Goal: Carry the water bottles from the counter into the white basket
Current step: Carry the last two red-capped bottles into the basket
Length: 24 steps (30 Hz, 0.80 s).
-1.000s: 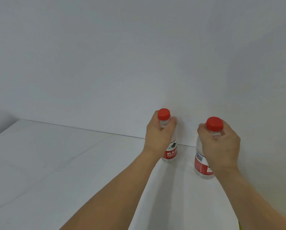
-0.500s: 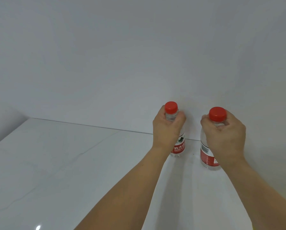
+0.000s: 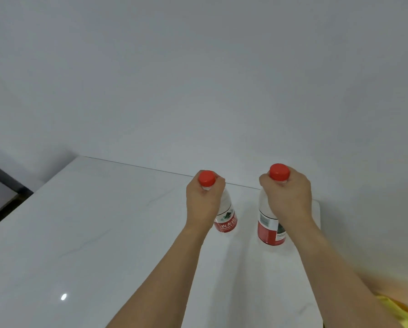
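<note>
A white marbled counter (image 3: 103,233) runs to the wall — two red-capped bottles, one (image 3: 226,218) at twelve o'clock, another (image 3: 269,230) at one (whether they touch it is unclear).

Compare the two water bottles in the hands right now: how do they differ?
The left bottle looks smaller and sits farther back; the right bottle looks bigger and nearer. The left bottle tilts, its base angled rightward; the right bottle stands closer to upright. The left bottle's label shows white characters on red; the right bottle's shows a white panel above red. Both have red caps, each gripped at the neck by a hand.
</note>
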Available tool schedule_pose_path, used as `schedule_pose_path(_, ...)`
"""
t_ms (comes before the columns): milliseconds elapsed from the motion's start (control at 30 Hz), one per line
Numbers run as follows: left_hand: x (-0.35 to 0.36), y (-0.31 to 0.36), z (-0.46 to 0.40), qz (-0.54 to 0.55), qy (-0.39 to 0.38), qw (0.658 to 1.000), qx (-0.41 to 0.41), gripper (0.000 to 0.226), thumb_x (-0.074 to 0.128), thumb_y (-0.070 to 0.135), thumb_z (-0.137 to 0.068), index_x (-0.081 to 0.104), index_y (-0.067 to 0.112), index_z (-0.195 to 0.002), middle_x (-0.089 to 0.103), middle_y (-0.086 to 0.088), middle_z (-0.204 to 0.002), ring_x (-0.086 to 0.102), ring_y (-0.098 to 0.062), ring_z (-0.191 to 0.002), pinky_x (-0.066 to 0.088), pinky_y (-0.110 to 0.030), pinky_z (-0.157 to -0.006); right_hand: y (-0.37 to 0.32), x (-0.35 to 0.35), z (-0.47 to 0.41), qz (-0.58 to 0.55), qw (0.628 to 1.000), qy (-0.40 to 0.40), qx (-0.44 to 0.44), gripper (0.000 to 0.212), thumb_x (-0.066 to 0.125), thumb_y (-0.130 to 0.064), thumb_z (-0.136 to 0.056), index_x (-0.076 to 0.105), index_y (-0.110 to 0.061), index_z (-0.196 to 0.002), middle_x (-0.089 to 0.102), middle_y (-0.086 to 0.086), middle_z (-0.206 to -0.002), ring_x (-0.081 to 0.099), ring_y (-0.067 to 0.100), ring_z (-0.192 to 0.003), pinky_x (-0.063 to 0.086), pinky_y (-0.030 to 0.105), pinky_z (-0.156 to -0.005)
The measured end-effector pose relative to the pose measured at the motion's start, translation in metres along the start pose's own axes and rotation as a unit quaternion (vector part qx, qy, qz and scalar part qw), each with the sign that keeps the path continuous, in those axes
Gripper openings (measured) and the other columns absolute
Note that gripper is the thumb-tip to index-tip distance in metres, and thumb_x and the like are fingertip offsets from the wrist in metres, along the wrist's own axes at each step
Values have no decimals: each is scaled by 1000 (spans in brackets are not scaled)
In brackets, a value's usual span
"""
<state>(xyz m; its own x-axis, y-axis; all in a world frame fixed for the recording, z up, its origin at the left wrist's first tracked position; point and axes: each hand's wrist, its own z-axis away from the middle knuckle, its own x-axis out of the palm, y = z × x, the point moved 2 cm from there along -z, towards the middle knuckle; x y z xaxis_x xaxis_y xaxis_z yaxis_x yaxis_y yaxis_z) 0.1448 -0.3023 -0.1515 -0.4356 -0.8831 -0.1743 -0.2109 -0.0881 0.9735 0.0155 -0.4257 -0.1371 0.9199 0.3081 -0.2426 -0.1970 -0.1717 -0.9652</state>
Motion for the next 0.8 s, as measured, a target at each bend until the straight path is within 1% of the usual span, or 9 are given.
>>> schedule_pose_path(67,-38,35,19,-3,35,999,14,4,65,21,-78,62,21,-75,68,3,-77,62,-4,-71,47,-13,-62,-43,-3,19,-9,1000,-27,-6,31,57,-33,-62,60,-4,-71,60,15,-66,46,18,-56,42,30,-56)
schedule_pose_path(133,-74,69,34,0,71,997,21,4,64,25,-76,63,21,-74,70,2,-78,64,-8,-75,47,-20,-67,-82,-5,39,-15,998,-55,-22,35,56,-34,-62,61,-2,-75,64,16,-73,50,18,-58,44,31,-57)
schedule_pose_path(233,-119,118,53,11,104,994,38,14,61,30,-72,63,16,-74,69,-3,-78,63,-10,-74,47,-24,-68,-135,-2,74,-15,995,-91,-38,36,55,-36,-61,63,-4,-75,65,14,-74,49,17,-57,42,29,-56)
schedule_pose_path(300,-144,144,60,5,113,993,46,18,59,28,-72,61,11,-75,67,-10,-81,59,-8,-70,47,-25,-66,-164,0,95,-19,994,-97,-51,36,55,-36,-60,64,-4,-75,66,13,-74,49,17,-58,42,29,-56)
schedule_pose_path(400,-183,174,67,6,130,990,54,20,59,23,-74,59,4,-79,65,-17,-84,56,-12,-69,48,-31,-67,-201,5,122,-22,992,-97,-74,38,55,-37,-60,64,-4,-76,67,13,-75,51,18,-59,43,29,-57)
schedule_pose_path(533,-241,197,71,15,142,987,72,22,58,24,-73,58,3,-76,66,-17,-82,56,-11,-67,49,-32,-65,-241,22,156,-18,991,-89,-102,38,55,-38,-59,64,-4,-74,67,11,-74,54,21,-62,44,30,-58)
schedule_pose_path(667,-302,203,68,21,129,988,84,22,59,22,-72,59,1,-77,65,-14,-78,56,-8,-62,48,-30,-63,-274,61,194,-11,989,-84,-124,35,56,-37,-60,64,-6,-74,68,10,-74,56,25,-64,46,32,-60)
schedule_pose_path(733,-335,199,62,19,115,989,92,23,59,22,-73,59,0,-78,65,-14,-78,56,-8,-62,48,-29,-63,-289,88,216,-20,988,-80,-127,29,56,-37,-60,65,-11,-68,68,3,-69,58,19,-62,45,31,-58)
schedule_pose_path(800,-369,197,51,11,96,990,103,23,59,23,-74,60,1,-79,66,-14,-80,57,-9,-64,49,-29,-64,-304,118,237,-28,989,-75,-128,25,56,-36,-60,65,-13,-65,67,-3,-64,56,10,-57,42,27,-54)
